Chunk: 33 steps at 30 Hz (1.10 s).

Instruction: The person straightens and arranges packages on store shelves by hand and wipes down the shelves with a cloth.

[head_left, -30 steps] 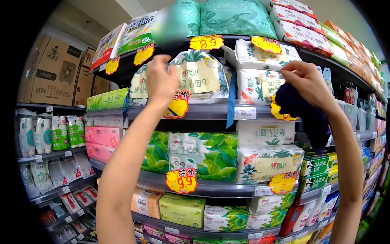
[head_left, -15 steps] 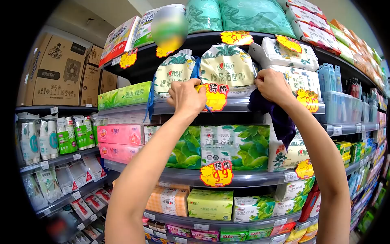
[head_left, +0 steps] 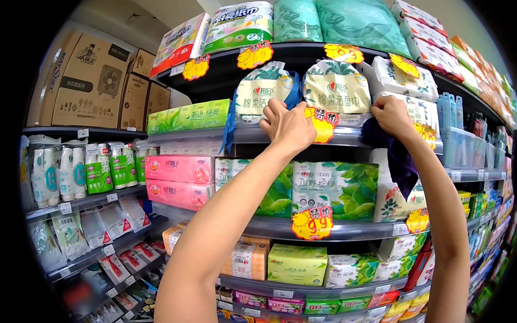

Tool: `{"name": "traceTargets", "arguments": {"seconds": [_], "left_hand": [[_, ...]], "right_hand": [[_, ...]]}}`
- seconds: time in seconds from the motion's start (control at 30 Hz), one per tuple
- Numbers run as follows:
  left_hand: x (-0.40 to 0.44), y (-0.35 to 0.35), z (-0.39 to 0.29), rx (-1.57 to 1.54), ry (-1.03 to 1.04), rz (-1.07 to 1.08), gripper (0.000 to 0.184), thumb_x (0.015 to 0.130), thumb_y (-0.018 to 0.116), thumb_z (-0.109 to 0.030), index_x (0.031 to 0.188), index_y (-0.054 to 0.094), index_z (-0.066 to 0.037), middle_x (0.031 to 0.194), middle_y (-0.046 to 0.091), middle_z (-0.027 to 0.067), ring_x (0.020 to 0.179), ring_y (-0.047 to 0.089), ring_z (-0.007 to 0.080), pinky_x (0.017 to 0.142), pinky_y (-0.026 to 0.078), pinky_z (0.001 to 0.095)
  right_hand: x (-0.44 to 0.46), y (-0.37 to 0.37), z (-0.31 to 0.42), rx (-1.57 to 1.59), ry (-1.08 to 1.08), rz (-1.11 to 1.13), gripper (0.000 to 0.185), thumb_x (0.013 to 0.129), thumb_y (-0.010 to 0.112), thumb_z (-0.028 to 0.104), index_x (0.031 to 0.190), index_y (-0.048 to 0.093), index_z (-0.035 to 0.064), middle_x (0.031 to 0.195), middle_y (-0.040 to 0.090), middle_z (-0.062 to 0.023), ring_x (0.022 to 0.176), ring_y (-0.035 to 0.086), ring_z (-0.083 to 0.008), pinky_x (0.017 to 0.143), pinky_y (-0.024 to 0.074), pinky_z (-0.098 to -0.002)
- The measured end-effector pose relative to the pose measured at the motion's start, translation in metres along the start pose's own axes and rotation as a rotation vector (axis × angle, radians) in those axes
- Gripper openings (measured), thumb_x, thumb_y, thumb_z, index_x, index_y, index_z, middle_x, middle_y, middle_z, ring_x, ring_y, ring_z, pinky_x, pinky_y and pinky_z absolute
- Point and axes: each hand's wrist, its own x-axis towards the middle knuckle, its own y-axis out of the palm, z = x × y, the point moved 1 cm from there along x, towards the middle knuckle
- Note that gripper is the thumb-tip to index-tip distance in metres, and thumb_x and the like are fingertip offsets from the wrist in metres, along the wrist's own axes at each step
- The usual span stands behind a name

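Observation:
Two drawstring-style packs of cotton face towels stand on the upper shelf: a left pack [head_left: 265, 89] and a right pack [head_left: 336, 91]. Blue ribbon [head_left: 230, 126] runs round the left pack and hangs over the shelf edge. My left hand [head_left: 291, 126] is at the left pack's lower right corner, beside a yellow and red price tag [head_left: 322, 125]. Its fingers are curled, and whatever they grip is hidden. At the right pack's lower right side, my right hand [head_left: 392, 114] is closed on a dark purple cloth [head_left: 399, 161], which drapes below the shelf edge.
White tissue packs [head_left: 404, 81] stand right of the right hand, then a clear plastic bin [head_left: 467, 144]. Green tissue boxes [head_left: 188, 117] line the left. Below are pink packs [head_left: 180, 169] and green leaf-print packs [head_left: 334, 188]. Brown cartons [head_left: 86, 81] and paper cups [head_left: 72, 171] fill a side shelf.
The view has shifted so that the shelves appear farther right. My left hand has moved slightly right along the shelf edge, towards the price tag. My right hand still grips the purple cloth.

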Motion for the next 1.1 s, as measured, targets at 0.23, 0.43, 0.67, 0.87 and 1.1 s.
{"name": "traceTargets", "arguments": {"seconds": [0.23,0.43,0.67,0.87,1.1], "left_hand": [[0.031,-0.028,0.057,-0.071,-0.037,-0.353,0.024,0.077,0.064,-0.023,0.100,0.067,-0.022,0.112,0.045,0.0102,0.109,0.039,0.0301,0.091,0.028,0.0482],[0.050,-0.040,0.113,0.099,-0.306,-0.324,0.023,0.080,0.061,-0.027,0.101,0.066,-0.019,0.117,0.042,0.0112,0.111,0.036,0.0323,0.091,0.028,0.0476],[0.062,-0.043,0.113,0.175,-0.274,-0.262,0.027,0.079,0.064,-0.033,0.089,0.069,-0.008,0.116,0.041,0.0139,0.109,0.035,0.0325,0.092,0.027,0.0463],[0.067,-0.040,0.121,0.182,-0.231,-0.316,0.027,0.078,0.066,-0.029,0.086,0.070,-0.003,0.114,0.043,0.0167,0.109,0.037,0.0332,0.091,0.028,0.0454],[0.067,-0.057,0.129,0.205,-0.307,-0.270,0.031,0.080,0.064,-0.033,0.096,0.068,-0.007,0.117,0.042,0.0188,0.114,0.036,0.0361,0.094,0.029,0.0475]], "right_hand": [[-0.014,-0.005,0.009,0.015,-0.031,-0.172,0.026,0.079,0.054,0.021,0.100,0.063,0.0091,0.086,0.065,-0.0203,0.086,0.061,-0.0369,0.078,0.0481,-0.0422],[-0.027,0.001,0.101,0.112,-0.260,-0.013,0.028,0.083,0.055,0.017,0.111,0.061,0.0135,0.081,0.065,-0.0194,0.079,0.062,-0.0349,0.071,0.0482,-0.0433],[-0.018,0.037,0.175,-0.236,-0.445,0.185,0.042,0.080,0.049,0.009,0.121,0.054,0.0177,0.078,0.065,-0.0166,0.075,0.064,-0.0339,0.063,0.0495,-0.0461],[-0.020,0.041,0.162,-0.234,-0.375,0.147,0.020,0.079,0.050,0.012,0.091,0.066,0.0096,0.085,0.066,-0.0159,0.081,0.065,-0.0331,0.069,0.0528,-0.0426],[-0.025,0.023,0.134,0.020,-0.281,0.152,0.036,0.081,0.053,0.016,0.117,0.059,0.0134,0.101,0.062,-0.0215,0.093,0.059,-0.0395,0.083,0.0465,-0.0454]]}}
